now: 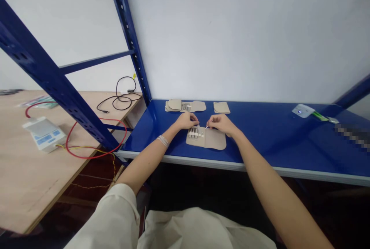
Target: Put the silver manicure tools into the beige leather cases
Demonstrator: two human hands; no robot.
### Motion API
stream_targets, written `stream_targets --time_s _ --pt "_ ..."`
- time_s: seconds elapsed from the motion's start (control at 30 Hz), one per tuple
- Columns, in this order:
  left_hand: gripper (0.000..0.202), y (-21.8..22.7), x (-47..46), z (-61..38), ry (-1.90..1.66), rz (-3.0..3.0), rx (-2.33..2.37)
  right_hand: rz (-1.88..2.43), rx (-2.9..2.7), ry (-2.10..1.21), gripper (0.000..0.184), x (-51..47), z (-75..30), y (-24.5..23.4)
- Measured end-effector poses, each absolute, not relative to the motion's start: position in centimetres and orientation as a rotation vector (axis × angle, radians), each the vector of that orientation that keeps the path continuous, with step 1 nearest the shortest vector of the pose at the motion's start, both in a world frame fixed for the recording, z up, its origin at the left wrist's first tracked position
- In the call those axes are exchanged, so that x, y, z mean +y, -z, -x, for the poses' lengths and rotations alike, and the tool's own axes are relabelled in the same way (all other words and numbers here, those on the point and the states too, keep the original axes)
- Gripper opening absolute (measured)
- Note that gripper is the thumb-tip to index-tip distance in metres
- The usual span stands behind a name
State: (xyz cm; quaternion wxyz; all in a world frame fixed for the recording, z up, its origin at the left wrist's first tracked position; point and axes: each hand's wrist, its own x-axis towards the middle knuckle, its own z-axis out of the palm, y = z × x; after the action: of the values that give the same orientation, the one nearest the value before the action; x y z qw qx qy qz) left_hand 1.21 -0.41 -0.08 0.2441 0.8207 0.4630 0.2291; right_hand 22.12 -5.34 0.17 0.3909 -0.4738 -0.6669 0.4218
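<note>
An unfolded beige manicure case lies near the front edge of the blue shelf. Several small metal tools sit side by side under loops in its left half. My left hand is at the upper edge of that half, fingertips pinched together by the tools; what they grip is too small to make out. Above the fold, my right hand pinches a thin metal manicure tool, closed around its upper part. Its exact kind does not show.
Behind lie another open beige case with tools, a folded case and one more folded case. A white card-like item is far right. Blue uprights flank the shelf; left, a wooden table holds a white device and cables.
</note>
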Motion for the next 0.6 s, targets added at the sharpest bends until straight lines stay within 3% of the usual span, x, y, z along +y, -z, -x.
stream_targets --time_s 0.6 --pt "0.025 -0.20 -0.76 -1.34 -0.568 -2.228 1.380 1.135 -1.677 -1.127 0.011 -5.47 -22.05 -0.43"
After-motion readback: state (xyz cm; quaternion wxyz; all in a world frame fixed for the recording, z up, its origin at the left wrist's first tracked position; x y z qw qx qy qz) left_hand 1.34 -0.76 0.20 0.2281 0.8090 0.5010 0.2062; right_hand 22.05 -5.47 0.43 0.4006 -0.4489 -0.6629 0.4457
